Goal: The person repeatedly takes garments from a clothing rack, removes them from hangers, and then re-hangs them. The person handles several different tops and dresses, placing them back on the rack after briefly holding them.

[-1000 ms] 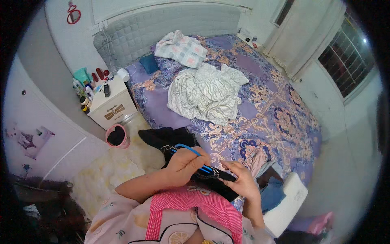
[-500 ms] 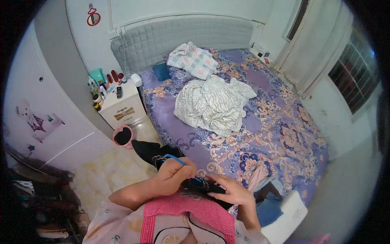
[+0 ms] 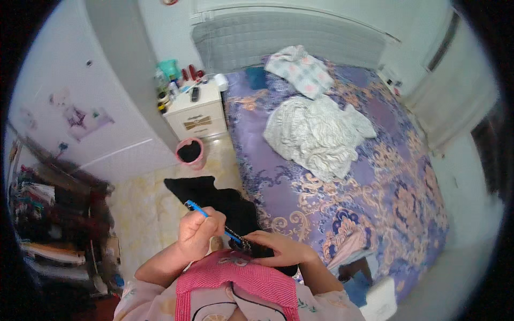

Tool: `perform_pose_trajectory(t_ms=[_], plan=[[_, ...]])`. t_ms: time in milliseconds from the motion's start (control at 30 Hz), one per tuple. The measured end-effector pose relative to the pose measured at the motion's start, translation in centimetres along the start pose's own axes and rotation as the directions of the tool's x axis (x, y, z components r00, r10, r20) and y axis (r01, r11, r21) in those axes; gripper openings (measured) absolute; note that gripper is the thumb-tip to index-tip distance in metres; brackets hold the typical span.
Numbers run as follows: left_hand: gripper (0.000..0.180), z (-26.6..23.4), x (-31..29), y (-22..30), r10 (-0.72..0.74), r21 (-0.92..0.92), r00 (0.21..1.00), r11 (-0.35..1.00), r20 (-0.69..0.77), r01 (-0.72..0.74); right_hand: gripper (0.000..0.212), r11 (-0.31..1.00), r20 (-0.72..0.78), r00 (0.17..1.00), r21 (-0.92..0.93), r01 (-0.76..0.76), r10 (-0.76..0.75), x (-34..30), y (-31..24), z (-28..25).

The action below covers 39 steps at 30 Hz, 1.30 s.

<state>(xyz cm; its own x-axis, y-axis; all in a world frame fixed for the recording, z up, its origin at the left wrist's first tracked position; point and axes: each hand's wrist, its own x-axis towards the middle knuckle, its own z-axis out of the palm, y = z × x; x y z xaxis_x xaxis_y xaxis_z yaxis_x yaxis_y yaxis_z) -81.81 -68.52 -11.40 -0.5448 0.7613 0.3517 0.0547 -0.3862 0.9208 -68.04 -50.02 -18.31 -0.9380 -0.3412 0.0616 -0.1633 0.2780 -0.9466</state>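
My left hand (image 3: 199, 231) is closed in a fist around a thin blue rod (image 3: 231, 233), which slants down to the right. Its far tip pokes out above the fist. A black garment (image 3: 235, 209) with a beaded-looking trim along its edge hangs in front of me, and the rod runs along that trim. The garment's edge lies between the thumb and fingers of my right hand (image 3: 284, 248), beside the rod's lower end. What the rod's lower end does in the cloth is hidden.
A bed with a purple patterned sheet (image 3: 300, 208) holds a crumpled pale blanket (image 3: 321, 136) and folded clothes (image 3: 350, 267) near its close edge. On the left are a white nightstand (image 3: 198, 115), a pink bin (image 3: 190, 152), a wardrobe (image 3: 107, 107) and dark clutter (image 3: 64, 214).
My left hand has moved left and slightly down with the blue rod. More of the black garment hangs in view. My head view has shifted, so the room appears farther right.
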Motion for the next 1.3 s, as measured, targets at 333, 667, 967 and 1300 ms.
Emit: perform_pose_trajectory(t_ms=[333,667,967,1300], plan=[[0.025,-5.8,-5.6,4.3,0.087,0.193,0.991,0.979,-0.105,-0.066,0.059,0.999,0.157,0.987,-0.024,-0.021,0.024,7.7,-2.9,3.6],[0.027,-16.5,-15.7,12.7,0.215,0.209,0.860,0.969,-0.463,-0.130,0.057,0.999,0.470,0.883,-0.036,0.012,0.006,22.3,-8.0,12.8],[0.030,-28.1,-25.1,21.1,0.345,0.313,0.637,0.935,-0.689,-0.168,0.057,0.999,0.691,0.723,-0.034,0.043,-0.008,37.2,-14.0,24.2],[0.032,-31.8,-32.6,23.9,0.413,0.402,0.365,0.909,-0.834,-0.110,0.050,0.984,0.758,0.647,-0.040,0.171,-0.082,43.2,-13.6,32.7]])
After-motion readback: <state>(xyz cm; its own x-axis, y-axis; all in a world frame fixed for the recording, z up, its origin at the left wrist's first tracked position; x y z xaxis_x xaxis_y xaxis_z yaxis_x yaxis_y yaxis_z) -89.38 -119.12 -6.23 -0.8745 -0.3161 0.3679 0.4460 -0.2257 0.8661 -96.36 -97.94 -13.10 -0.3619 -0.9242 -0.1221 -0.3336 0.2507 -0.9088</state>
